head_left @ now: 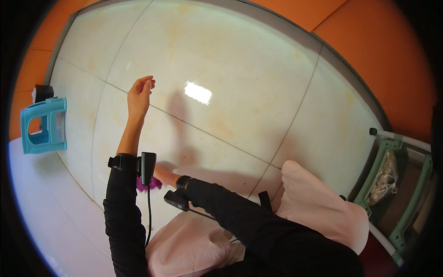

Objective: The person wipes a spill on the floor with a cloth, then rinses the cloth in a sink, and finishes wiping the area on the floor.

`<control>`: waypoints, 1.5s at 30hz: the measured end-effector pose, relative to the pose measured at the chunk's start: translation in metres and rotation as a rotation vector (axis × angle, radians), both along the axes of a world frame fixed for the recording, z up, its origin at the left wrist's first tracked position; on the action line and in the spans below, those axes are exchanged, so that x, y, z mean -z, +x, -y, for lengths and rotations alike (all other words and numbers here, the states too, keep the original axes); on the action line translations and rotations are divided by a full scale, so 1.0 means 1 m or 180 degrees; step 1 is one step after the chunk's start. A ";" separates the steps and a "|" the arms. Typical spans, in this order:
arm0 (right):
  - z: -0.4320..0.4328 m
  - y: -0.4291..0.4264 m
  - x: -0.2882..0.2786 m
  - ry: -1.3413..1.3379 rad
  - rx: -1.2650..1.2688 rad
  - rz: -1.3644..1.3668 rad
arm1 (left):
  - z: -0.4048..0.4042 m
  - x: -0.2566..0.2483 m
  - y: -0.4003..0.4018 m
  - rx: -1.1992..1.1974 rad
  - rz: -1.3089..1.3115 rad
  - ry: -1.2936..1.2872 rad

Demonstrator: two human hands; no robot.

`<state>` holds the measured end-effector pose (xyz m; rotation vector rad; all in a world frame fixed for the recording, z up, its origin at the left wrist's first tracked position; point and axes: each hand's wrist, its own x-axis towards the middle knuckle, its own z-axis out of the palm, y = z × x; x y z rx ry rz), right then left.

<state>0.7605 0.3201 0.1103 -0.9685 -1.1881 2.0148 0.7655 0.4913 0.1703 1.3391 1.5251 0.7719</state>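
Note:
My left hand [140,93] reaches out over the pale tiled floor [221,104], its fingers loosely curled, with no object visible in it. Lower down, my right hand [162,175] is partly hidden behind my left forearm and the black device strapped to it. A purple cloth-like thing [155,182] shows beside my right hand; the fingers are hidden, so I cannot tell whether they hold it. Both forearms are in black sleeves and bear black strapped-on devices with cables.
A blue plastic stool [45,126] lies on its side at the left, near a small black object [44,92]. A green-and-white rack [377,173] at the right holds a clear plastic bag [385,178]. Orange panels [373,52] border the floor. Pale pink fabric [318,207] covers my legs.

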 end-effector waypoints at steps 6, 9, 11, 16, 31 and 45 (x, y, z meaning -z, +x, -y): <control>-0.058 0.171 0.004 -0.1777 0.1754 -0.1891 | -0.025 0.044 0.015 -0.0098 -0.0092 0.0134; -0.091 0.316 0.007 0.0088 0.3138 -0.1021 | -0.034 0.095 0.009 0.0196 -0.0634 0.0127; -0.088 0.399 -0.002 0.0341 0.4031 -0.0235 | -0.023 0.100 0.023 0.0750 -0.1884 0.0015; -0.054 0.557 0.060 0.0087 0.4138 0.5398 | -0.017 0.107 0.044 0.1743 -0.2847 0.0082; -0.109 0.036 0.087 0.2867 0.0044 0.1445 | -0.043 0.096 -0.016 0.0027 -0.1409 0.0831; -0.216 0.425 0.130 0.2796 0.2285 0.2911 | -0.030 0.134 -0.057 0.1071 -0.2350 -0.0903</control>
